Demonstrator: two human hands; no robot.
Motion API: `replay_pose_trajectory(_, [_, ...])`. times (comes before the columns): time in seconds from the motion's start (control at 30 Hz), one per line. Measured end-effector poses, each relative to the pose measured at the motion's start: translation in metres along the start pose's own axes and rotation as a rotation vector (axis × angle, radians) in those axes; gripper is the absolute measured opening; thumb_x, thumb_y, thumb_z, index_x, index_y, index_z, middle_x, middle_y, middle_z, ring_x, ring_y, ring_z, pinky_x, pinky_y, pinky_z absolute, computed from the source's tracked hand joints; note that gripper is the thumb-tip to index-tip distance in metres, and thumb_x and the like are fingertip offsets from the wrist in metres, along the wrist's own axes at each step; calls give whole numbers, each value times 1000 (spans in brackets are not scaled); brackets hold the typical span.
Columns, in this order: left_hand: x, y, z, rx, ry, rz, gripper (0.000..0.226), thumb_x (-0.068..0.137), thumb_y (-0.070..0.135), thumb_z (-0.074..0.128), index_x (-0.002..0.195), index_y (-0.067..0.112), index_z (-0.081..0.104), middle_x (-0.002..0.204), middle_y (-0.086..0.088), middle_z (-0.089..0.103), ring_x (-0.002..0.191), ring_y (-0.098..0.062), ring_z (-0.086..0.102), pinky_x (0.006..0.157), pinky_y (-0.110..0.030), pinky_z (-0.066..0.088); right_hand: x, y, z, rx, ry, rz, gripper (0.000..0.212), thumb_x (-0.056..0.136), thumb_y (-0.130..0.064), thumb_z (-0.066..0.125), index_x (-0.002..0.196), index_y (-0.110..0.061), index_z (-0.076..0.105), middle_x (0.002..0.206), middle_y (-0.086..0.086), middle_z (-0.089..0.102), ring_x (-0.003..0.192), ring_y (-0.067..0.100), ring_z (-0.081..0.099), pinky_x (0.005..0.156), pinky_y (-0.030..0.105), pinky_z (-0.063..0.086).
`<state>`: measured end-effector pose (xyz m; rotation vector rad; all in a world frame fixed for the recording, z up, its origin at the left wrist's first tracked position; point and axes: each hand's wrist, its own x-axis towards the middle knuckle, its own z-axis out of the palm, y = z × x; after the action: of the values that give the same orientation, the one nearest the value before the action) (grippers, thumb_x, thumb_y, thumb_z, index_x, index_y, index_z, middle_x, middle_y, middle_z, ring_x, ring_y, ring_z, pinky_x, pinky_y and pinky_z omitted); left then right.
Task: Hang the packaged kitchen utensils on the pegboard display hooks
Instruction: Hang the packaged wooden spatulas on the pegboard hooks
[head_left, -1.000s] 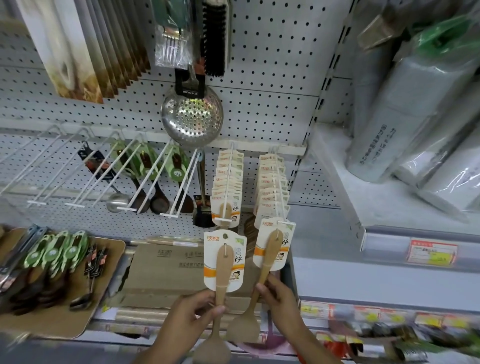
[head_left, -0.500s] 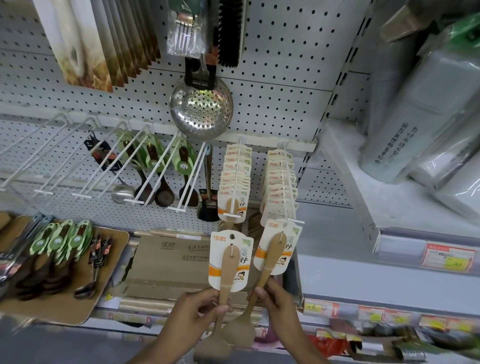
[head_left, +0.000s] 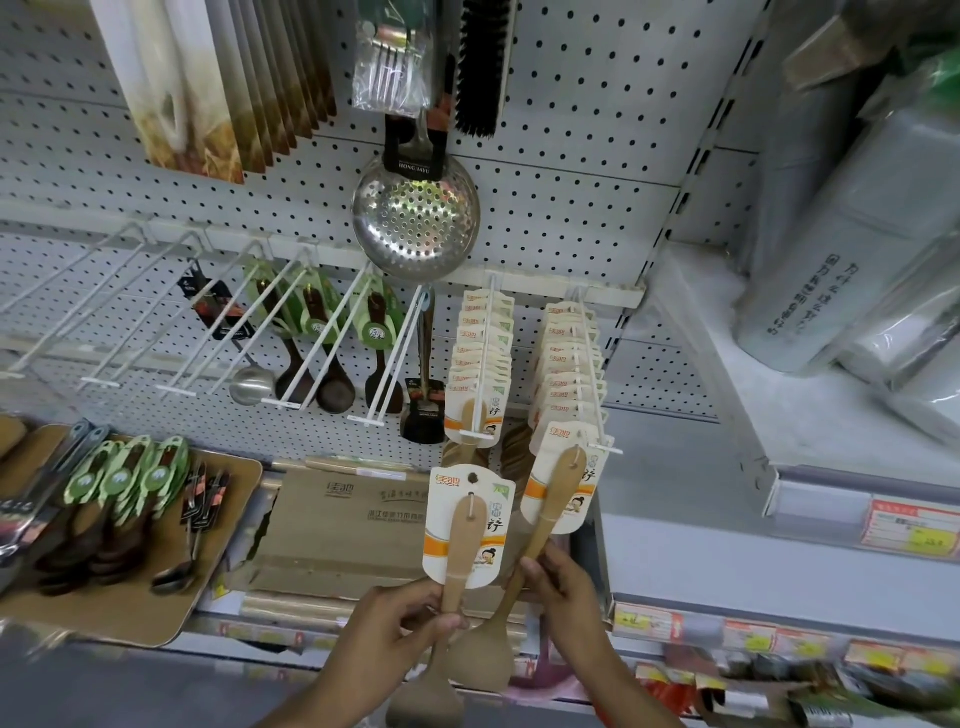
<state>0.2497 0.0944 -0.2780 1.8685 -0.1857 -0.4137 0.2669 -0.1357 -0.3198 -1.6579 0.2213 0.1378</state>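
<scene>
hands (head_left: 395, 629): two, bare | forearms: bare, no sleeves | rings: none

- The black sleeve (head_left: 414, 156) on the handle of the perforated steel skimmer (head_left: 415, 223) reads "HONGJIAYU", as far as the small letters allow.
- The backing card (head_left: 470, 525) of the nearer wooden spoon bears an orange logo with "JIACHI" beneath it, barely legible.
- The cardboard box (head_left: 343, 519) and grey rolls (head_left: 831, 270) carry Chinese print, too small to read.
- The shelf price tags (head_left: 914, 532) are blurred.

Left hand (head_left: 395, 618) pinches a carded wooden spoon (head_left: 462, 540) at six o'clock; right hand (head_left: 566, 587) holds another spoon (head_left: 556, 499), its card touching the hook (head_left: 592, 379) tip toward one o'clock.
</scene>
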Motion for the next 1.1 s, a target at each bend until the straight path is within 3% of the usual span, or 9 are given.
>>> replay_pose_trajectory(0.1, [3, -2, -1, 8, 3, 18, 19, 91, 15, 71, 95, 33, 75, 89, 6, 79, 87, -14, 75, 84, -39, 61, 12, -10, -4, 43, 4, 14, 18, 98, -10, 54, 109, -14, 67, 100, 8, 74, 93, 27, 71, 73, 37, 61])
replay_pose_trajectory(0.23, [7, -3, -1, 16, 6, 33, 20, 91, 13, 70, 94, 33, 74, 88, 6, 79, 86, -13, 75, 82, -40, 61, 24, -22, -10, 30, -2, 21, 18, 91, -20, 59, 95, -31, 73, 90, 2, 69, 85, 21, 63, 69, 27, 52])
replay_pose_trajectory(0.33, [10, -2, -1, 14, 1, 29, 21, 91, 13, 70, 94, 34, 75, 88, 7, 79, 86, -13, 75, 83, -41, 60, 29, -12, -14, -122, 9, 22, 20, 90, -20, 67, 98, -38, 66, 99, -11, 70, 97, 17, 67, 75, 18, 53])
replay_pose_trajectory(0.43, [14, -2, 0, 15, -8, 39, 22, 91, 14, 69, 94, 35, 74, 88, 8, 78, 85, -14, 75, 82, -40, 60, 22, -9, -7, -218, 72, 39, 48, 82, -9, 74, 108, -44, 53, 118, -13, 62, 113, 12, 60, 92, 31, 54])
replay_pose_trajectory(0.53, [18, -5, 4, -8, 4, 26, 20, 91, 14, 69, 94, 33, 73, 88, 8, 78, 85, -14, 75, 82, -40, 60, 5, -25, 6, -245, -35, -165, 62, 72, -4, 75, 119, -39, 56, 129, -16, 56, 124, 7, 53, 103, 28, 46])
replay_pose_trajectory(0.67, [24, -10, 11, -45, 22, 32, 25, 91, 12, 69, 97, 35, 74, 87, 6, 78, 81, -15, 75, 79, -35, 60, -13, -47, 30, -14, -191, -148, 52, 76, -15, 79, 124, -20, 60, 118, -6, 69, 111, 17, 65, 94, 32, 54])
replay_pose_trajectory(0.83, [30, -15, 17, -99, 31, 4, 20, 90, 8, 70, 91, 27, 78, 90, 4, 79, 86, -10, 75, 77, -28, 58, -3, -57, 51, 67, -40, -108, 20, 83, -11, 74, 103, -14, 72, 93, 9, 76, 84, 24, 71, 72, 41, 56])
replay_pose_trajectory(0.93, [36, -17, 16, -105, 27, -16, 13, 90, 12, 71, 93, 21, 80, 90, 7, 79, 90, -7, 74, 81, -27, 59, 6, -66, 55, 75, 5, -126, 19, 83, -10, 74, 101, -9, 72, 93, 7, 77, 88, 27, 73, 75, 40, 59])
replay_pose_trajectory(1.1, [42, -29, 9, -47, 10, -75, 5, 86, 24, 76, 85, 28, 79, 85, 5, 79, 88, -22, 74, 83, -42, 56, 14, -70, 56, 76, 36, -122, 17, 85, -3, 71, 98, -14, 73, 94, 0, 78, 90, 20, 73, 78, 33, 58])
